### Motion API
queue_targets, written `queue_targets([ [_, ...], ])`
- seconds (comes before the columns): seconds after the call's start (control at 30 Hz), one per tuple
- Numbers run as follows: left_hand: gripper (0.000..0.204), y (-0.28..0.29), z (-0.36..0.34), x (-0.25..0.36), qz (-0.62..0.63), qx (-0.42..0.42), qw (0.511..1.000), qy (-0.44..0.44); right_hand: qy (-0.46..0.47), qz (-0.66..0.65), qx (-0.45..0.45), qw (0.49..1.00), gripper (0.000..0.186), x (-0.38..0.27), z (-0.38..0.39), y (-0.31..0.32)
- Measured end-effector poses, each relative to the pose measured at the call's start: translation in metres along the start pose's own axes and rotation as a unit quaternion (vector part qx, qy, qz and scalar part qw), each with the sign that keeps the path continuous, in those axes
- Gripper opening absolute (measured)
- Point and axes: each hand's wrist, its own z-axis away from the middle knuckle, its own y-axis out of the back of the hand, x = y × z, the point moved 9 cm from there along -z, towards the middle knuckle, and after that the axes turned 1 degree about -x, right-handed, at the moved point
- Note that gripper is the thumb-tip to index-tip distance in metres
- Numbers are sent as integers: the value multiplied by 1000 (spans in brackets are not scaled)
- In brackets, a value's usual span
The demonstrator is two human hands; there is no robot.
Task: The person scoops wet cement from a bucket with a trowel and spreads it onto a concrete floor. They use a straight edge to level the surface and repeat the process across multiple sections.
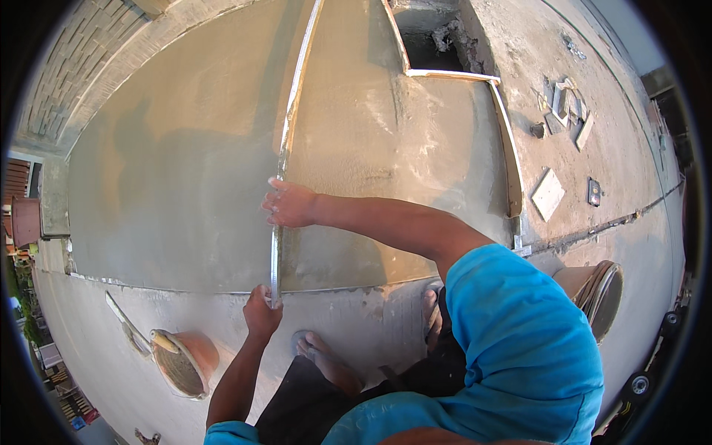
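A long, narrow metal straightedge [303, 55] lies lengthwise over wet, smoothed concrete [185, 170], running from the near edge to the far side. My left hand [262, 314] is closed round its near end, just past the slab's front edge. Farther along the bar, my right hand [291, 205] reaches across from the right and grips it from above, fingers bent over its left side. Concrete spreads out on both sides of the bar, with a rougher, streaked surface on the right part [415, 141].
Thin form boards [507, 148] edge the slab at right, beside a square pit [430, 37]. Buckets stand at lower left [194, 360] and right [578, 285]. A long-handled tool [127, 324] lies left. A white tile [549, 194] and debris [567, 107] lie right. My bare feet [326, 356] are near the slab.
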Motion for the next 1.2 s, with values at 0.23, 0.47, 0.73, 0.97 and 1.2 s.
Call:
queue_targets([
  [0.23,36,-3,-1,-6,7,31,999,29,-5,3,-13,1000,32,1,-30,-16],
  [0.47,34,-13,-8,-9,24,33,997,58,-10,0,-75,997,29,3,-46,-8],
  [0.73,32,-17,-3,-33,78,19,991,110,-36,-13,-18,999,28,-2,-64,-14],
  [0.97,25,71,28,-38,103,156,980,62,-5,-33,185,982,12,41,11,78],
  [1.2,50,222,216,-230,-137,561,713,398,-303,-80,-84,946,21,120,121,25],
])
